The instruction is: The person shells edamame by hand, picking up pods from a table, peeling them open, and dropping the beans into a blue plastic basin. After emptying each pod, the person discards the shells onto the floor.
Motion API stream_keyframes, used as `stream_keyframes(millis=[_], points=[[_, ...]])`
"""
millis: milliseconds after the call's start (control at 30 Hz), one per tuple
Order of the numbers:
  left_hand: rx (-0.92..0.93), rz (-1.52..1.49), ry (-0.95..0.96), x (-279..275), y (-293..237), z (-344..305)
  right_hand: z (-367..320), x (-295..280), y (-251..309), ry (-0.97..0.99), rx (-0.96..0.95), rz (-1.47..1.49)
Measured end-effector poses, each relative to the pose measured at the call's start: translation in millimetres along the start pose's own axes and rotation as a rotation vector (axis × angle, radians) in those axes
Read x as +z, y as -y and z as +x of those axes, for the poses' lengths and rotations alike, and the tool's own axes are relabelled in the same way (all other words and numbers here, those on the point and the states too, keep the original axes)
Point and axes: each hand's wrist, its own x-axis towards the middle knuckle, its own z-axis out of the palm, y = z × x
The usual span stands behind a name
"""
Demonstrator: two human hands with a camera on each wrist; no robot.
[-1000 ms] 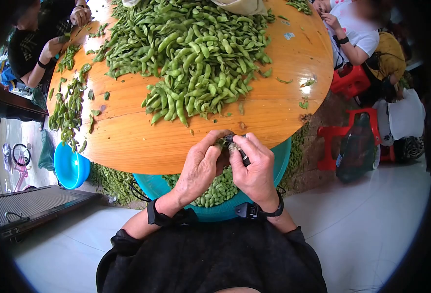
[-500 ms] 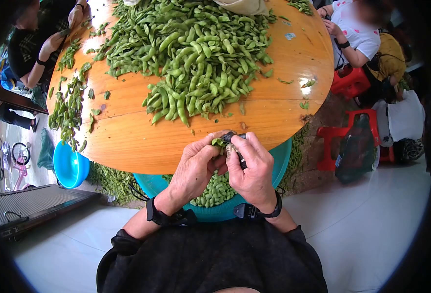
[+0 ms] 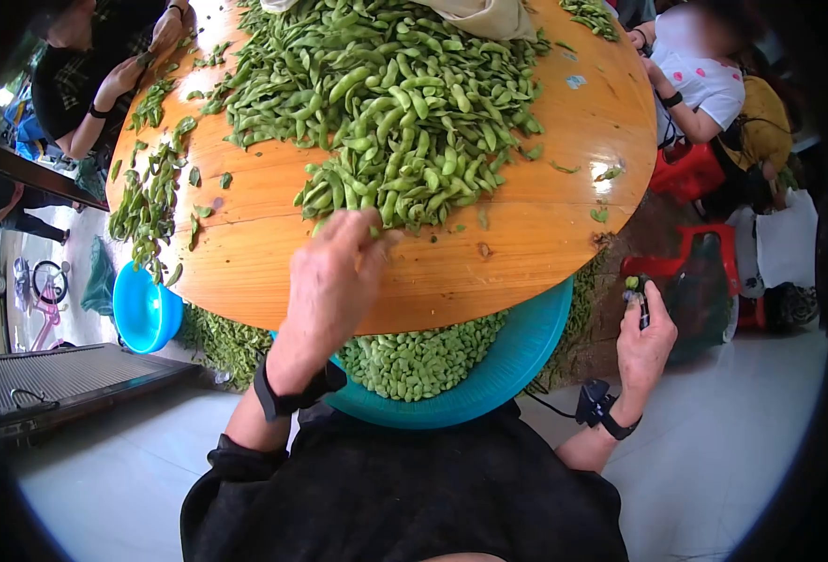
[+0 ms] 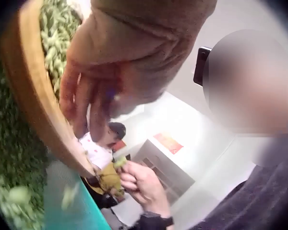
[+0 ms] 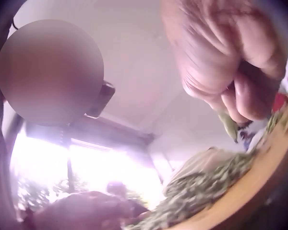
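Over the table's near part, my left hand [image 3: 334, 276] is blurred, its fingertips at the near edge of a heap of green edamame pods [image 3: 404, 122]. In the left wrist view its fingers [image 4: 98, 110] hang loosely bent with nothing visible between them. Off to the right, beyond the table edge, my right hand [image 3: 646, 342] pinches a small green pod [image 3: 631, 282], whose pointed end shows below the fingers in the right wrist view. A narrow dark item [image 3: 644, 314] lies along those fingers. Shelled green beans [image 3: 423, 365] fill much of a teal basin [image 3: 526, 365] under the table edge.
Loose pods [image 3: 147, 211] lie on the left of the wooden table [image 3: 245, 272]. A blue basin [image 3: 147, 309] stands on the floor there. Red stools [image 3: 686, 248] are at the right. Two people sit across the table, their hands near its edge.
My hands were together over the teal basin and have parted. The left went up and left to the heap; the right moved far right with the pod. More beans now show.
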Motion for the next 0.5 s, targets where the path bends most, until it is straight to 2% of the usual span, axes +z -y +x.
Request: stream_keyframes(millis=[67, 167, 367, 433, 500], points=[[-0.028, 0.243, -0.062, 2.7, 13.7, 13.4, -2.5, -1.6, -1.7, 0.023, 0.011, 0.004], [0.017, 0.371, -0.089, 9.9, 10.5, 15.1, -4.6, 3.1, 6.4, 0.047, -0.009, 0.009], [0.054, 0.356, -0.043, 6.4, 16.4, 8.1, -3.1, 10.3, 20.7, 0.058, -0.126, 0.062], [0.043, 0.354, -0.011, 1.8, 13.2, 3.3, -1.3, 10.3, 22.9, 0.031, -0.233, -0.041], [0.029, 0.352, 0.021, -0.1, 13.2, -0.7, -0.5, 12.2, 22.5, 0.030, -0.235, -0.060]])
